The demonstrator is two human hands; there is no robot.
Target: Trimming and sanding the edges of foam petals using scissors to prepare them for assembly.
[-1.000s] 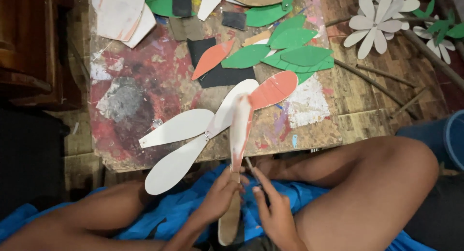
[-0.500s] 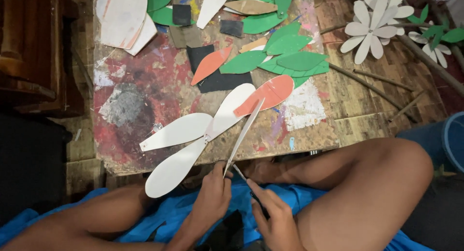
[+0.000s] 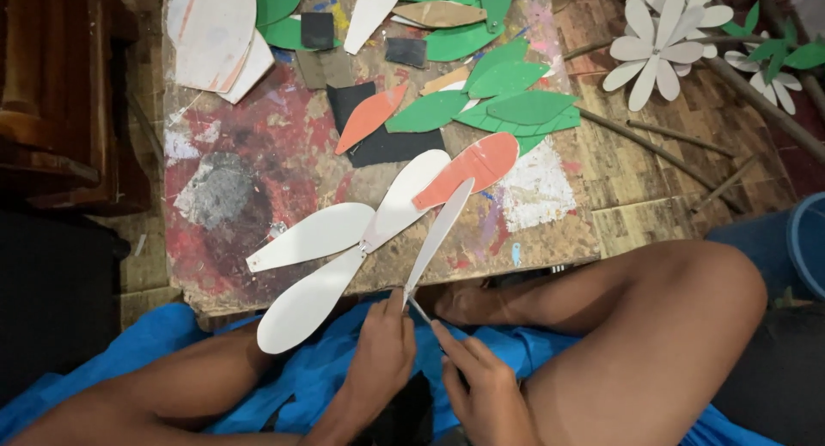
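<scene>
Work board [image 3: 258,167]: flat, paint-stained, lying on a wood floor directly in front of the seated person. It carries all the cut pieces.

Blue cloth [image 3: 309,369]: spread across the lap, beneath both hands.

White petals [image 3: 314,235]: three long leaf-shaped cutouts, joined near their narrow ends, lying on the board's near edge; the lowest overhangs it toward the lap. An orange petal [image 3: 468,167] overlaps the upper one.

Green leaves [image 3: 516,106]: a loose overlapping pile at the board's far right, with black squares [image 3: 382,141] and a smaller orange piece beside them. A finished white flower [image 3: 657,38] lies on the floor, well apart.

Held petal [image 3: 440,231]: a narrow white strip, seen nearly edge-on, rising from the hands and leaning over the board, its tip near the orange petal.

Left hand [image 3: 378,360]: fingers closed around the petal's base, pinching it upright.

Right hand [image 3: 481,386]: fingers pinch a thin dark tool [image 3: 418,308] at the same base; what kind of tool cannot be told.

Handling assessment: the petal appears light, thin and fairly stiff, since it stands unsupported from one end. It would likely crease if bent sharply or squeezed mid-length. The narrow base, where the left hand pinches it, seems the soundest hold; the broad faces look smooth and may slip.
</scene>
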